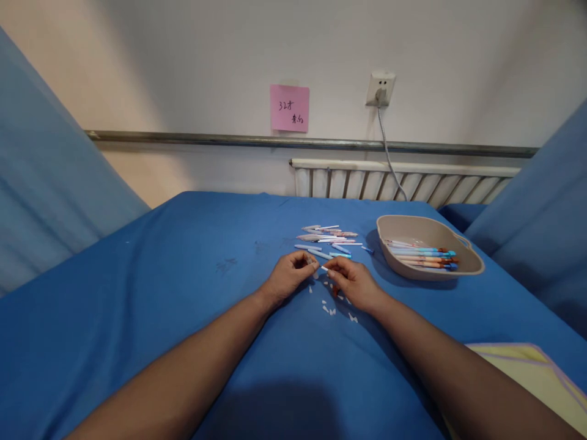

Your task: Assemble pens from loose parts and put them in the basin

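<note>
Two hands: left hand (288, 276) and right hand (352, 282) pinch one thin pen part (323, 268) between fingertips. Loose caps (331, 310) lie under the right hand; a slip could scatter them.

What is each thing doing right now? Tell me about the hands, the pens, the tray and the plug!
left hand: fingers pinched on a small part
right hand: pinching a thin white piece
loose pen parts: scattered on the blue cloth
small white bits: strewn by the hands
tray: upright, holding pens lying flat
plug: in the wall socket
pink note: stuck on the wall
</note>
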Demonstrator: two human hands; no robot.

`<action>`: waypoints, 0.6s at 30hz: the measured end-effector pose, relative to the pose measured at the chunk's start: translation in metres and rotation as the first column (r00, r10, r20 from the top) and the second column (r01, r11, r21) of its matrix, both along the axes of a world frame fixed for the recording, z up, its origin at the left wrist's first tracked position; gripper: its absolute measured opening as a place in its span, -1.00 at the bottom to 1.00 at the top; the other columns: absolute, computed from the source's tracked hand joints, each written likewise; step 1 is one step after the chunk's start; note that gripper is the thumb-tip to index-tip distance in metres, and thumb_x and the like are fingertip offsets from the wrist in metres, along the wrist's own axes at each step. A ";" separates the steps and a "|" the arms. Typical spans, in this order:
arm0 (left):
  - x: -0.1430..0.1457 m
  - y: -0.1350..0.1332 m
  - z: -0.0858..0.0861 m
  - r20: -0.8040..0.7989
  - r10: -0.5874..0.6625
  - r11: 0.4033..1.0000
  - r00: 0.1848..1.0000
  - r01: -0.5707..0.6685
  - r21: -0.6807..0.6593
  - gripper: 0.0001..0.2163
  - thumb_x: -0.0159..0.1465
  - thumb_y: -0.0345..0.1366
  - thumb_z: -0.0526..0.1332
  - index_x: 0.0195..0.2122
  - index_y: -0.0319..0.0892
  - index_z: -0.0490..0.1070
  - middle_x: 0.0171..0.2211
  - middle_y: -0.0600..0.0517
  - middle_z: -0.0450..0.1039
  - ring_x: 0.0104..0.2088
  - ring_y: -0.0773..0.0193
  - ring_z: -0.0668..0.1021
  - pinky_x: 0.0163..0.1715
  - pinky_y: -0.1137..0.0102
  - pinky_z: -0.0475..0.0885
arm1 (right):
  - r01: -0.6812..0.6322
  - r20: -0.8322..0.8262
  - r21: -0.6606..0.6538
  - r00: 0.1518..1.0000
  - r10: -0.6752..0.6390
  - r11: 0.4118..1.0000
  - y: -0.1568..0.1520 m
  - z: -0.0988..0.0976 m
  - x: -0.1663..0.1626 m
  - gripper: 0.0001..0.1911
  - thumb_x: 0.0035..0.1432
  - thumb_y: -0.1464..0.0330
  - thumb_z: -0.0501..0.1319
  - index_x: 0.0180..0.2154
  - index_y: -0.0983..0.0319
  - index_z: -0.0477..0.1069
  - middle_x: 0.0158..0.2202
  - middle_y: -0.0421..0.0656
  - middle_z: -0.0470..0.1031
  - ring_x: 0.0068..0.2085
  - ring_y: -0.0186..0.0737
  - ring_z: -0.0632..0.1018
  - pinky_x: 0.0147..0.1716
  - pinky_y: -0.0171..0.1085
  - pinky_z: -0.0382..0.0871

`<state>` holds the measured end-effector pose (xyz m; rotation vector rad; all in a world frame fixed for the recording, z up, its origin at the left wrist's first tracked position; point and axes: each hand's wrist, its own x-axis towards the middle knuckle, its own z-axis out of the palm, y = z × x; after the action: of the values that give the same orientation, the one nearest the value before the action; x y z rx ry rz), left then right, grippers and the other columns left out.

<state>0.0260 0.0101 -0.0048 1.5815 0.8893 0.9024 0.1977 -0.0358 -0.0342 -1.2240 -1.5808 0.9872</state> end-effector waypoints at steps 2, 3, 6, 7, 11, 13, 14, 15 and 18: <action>0.000 -0.001 0.001 -0.002 0.002 1.000 1.000 -0.002 -0.003 -0.82 0.05 -0.21 0.30 -0.49 -0.23 0.40 -0.55 0.11 0.35 -0.52 0.40 0.36 -0.44 0.47 0.28 | 0.000 -0.001 0.001 1.000 0.000 1.000 0.000 0.000 0.000 -0.81 0.13 0.32 0.10 -0.21 0.21 0.37 -0.45 -0.24 0.42 -0.58 -0.41 0.42 -0.56 -0.38 0.34; 0.000 -0.001 0.001 -0.001 0.003 1.000 1.000 -0.003 -0.005 -0.81 0.04 -0.20 0.30 -0.49 -0.23 0.40 -0.55 0.11 0.35 -0.52 0.40 0.36 -0.44 0.46 0.28 | 0.002 -0.002 0.000 1.000 -0.002 1.000 0.000 0.000 0.000 -0.81 0.13 0.32 0.10 -0.21 0.21 0.37 -0.44 -0.24 0.42 -0.58 -0.41 0.42 -0.56 -0.38 0.34; 0.000 -0.001 0.001 0.001 0.001 1.000 1.000 -0.001 -0.005 -0.80 0.04 -0.19 0.30 -0.50 -0.23 0.39 -0.55 0.10 0.35 -0.52 0.40 0.37 -0.44 0.47 0.27 | -0.005 -0.009 -0.007 1.000 0.005 1.000 -0.001 0.002 0.000 -0.81 0.13 0.32 0.10 -0.21 0.21 0.38 -0.45 -0.25 0.41 -0.58 -0.41 0.42 -0.56 -0.37 0.34; 0.000 -0.001 0.001 0.002 -0.002 1.000 1.000 0.002 -0.005 -0.80 0.04 -0.19 0.30 -0.50 -0.23 0.39 -0.55 0.10 0.35 -0.52 0.40 0.36 -0.44 0.47 0.27 | -0.007 -0.016 -0.008 1.000 0.007 1.000 -0.001 0.002 0.000 -0.81 0.13 0.32 0.10 -0.21 0.21 0.38 -0.46 -0.25 0.41 -0.58 -0.41 0.42 -0.56 -0.37 0.34; 0.000 -0.001 0.001 0.014 -0.018 1.000 1.000 0.018 -0.015 -0.80 0.05 -0.20 0.30 -0.51 -0.24 0.38 -0.55 0.11 0.34 -0.51 0.41 0.35 -0.45 0.48 0.26 | -0.009 -0.037 0.022 0.999 0.009 1.000 -0.003 0.005 -0.002 -0.71 0.14 0.32 0.10 -0.09 0.19 0.37 -0.43 -0.24 0.41 -0.60 -0.41 0.40 -0.57 -0.37 0.33; 0.000 0.000 0.000 0.024 -0.031 0.999 0.999 0.031 -0.025 -0.79 0.05 -0.20 0.30 -0.50 -0.24 0.38 -0.55 0.10 0.34 -0.51 0.41 0.36 -0.45 0.48 0.26 | 0.006 -0.010 0.068 1.000 -0.005 0.998 -0.003 0.006 -0.002 -0.69 0.15 0.33 0.08 -0.06 0.16 0.38 -0.37 -0.21 0.43 -0.61 -0.42 0.39 -0.57 -0.36 0.33; 0.000 0.001 -0.001 0.024 -0.034 0.999 0.999 0.034 -0.025 -0.79 0.05 -0.19 0.30 -0.50 -0.24 0.39 -0.54 0.10 0.35 -0.51 0.40 0.36 -0.44 0.47 0.27 | 0.018 0.007 0.092 1.000 -0.019 0.996 -0.003 0.006 -0.002 -0.69 0.15 0.33 0.07 -0.06 0.15 0.39 -0.32 -0.19 0.44 -0.60 -0.43 0.39 -0.56 -0.36 0.34; -0.001 0.003 -0.002 0.020 -0.030 0.999 0.999 0.030 -0.018 -0.79 0.04 -0.19 0.30 -0.48 -0.24 0.40 -0.54 0.09 0.37 -0.51 0.39 0.37 -0.44 0.46 0.28 | 0.037 0.019 0.112 0.999 -0.040 0.993 -0.003 0.006 -0.001 -0.70 0.16 0.33 0.07 -0.08 0.14 0.41 -0.27 -0.17 0.45 -0.59 -0.43 0.39 -0.55 -0.35 0.34; -0.005 0.010 -0.005 -0.028 0.064 0.995 0.998 -0.061 0.079 -0.80 0.05 -0.19 0.29 -0.37 -0.22 0.44 -0.50 0.08 0.40 -0.48 0.35 0.41 -0.41 0.44 0.31 | 0.111 0.032 0.139 0.993 -0.116 0.984 0.000 0.007 0.001 -0.69 0.14 0.34 0.07 -0.09 0.15 0.44 -0.24 -0.16 0.46 -0.51 -0.38 0.43 -0.49 -0.35 0.35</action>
<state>0.0207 0.0198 -0.0099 1.6460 0.9390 0.9703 0.1991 -0.0359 -0.0275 -1.2305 -1.5646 0.7729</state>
